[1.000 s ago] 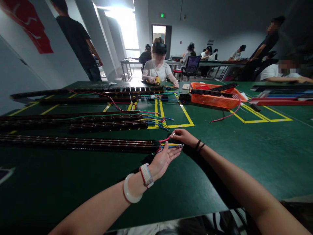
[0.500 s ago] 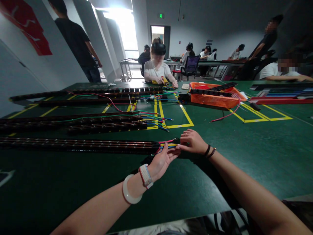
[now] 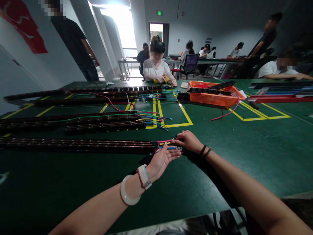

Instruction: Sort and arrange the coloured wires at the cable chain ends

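Left hand (image 3: 160,161): flat out, fingers straight, blue wire (image 3: 171,148) lying along them, can't tell if the thumb's pinning it
Right hand (image 3: 189,141): fingertips pinched on wire ends (image 3: 174,138), can't tell which color
Long dark strip (image 3: 78,144): centre left of the frame, wires poking out its right end
Surface (image 3: 220,169): green, yellow tape (image 3: 179,125) mid-frame
Orange basket (image 3: 210,99): upper right

The blue wire (image 3: 171,148) is sheathed in smooth plastic and ended by a shiny metal lug (image 3: 180,148). The desk (image 3: 256,156) is finished smooth and faintly glossy.
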The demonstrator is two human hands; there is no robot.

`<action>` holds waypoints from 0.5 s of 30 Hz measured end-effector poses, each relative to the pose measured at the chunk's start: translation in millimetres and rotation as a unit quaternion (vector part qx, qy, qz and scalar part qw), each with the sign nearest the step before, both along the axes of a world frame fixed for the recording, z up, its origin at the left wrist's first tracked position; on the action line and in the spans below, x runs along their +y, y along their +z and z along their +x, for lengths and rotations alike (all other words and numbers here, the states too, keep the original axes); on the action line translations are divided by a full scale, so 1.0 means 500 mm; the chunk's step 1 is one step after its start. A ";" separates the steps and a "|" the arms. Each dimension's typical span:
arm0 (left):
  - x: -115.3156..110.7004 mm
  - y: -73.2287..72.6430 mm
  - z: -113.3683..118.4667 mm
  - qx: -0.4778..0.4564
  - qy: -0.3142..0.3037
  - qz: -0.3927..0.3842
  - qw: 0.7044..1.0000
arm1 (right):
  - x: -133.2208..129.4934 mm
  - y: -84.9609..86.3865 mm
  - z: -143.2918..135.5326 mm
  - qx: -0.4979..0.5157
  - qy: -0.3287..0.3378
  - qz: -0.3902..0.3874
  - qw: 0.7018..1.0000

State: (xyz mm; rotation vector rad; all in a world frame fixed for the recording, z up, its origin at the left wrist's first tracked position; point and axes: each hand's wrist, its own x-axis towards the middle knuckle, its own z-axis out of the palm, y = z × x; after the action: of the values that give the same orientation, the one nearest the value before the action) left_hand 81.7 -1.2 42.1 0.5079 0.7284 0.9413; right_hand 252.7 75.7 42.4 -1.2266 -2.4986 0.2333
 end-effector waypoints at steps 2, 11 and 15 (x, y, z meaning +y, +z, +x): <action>0.000 0.004 -0.001 -0.005 -0.001 -0.005 1.000 | 0.001 -0.001 -0.002 0.003 -0.019 0.004 1.000; 0.002 0.001 -0.004 -0.022 -0.009 0.000 1.000 | -0.001 0.017 0.012 0.022 -0.019 -0.020 0.999; 0.002 -0.004 -0.006 -0.013 -0.015 0.004 1.000 | -0.014 0.047 0.022 -0.003 -0.014 0.056 0.998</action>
State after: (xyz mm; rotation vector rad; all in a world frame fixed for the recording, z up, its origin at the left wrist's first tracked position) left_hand 78.8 -0.3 40.3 0.5110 0.6919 0.9207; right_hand 263.6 69.0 66.1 -1.2174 -2.4612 0.0827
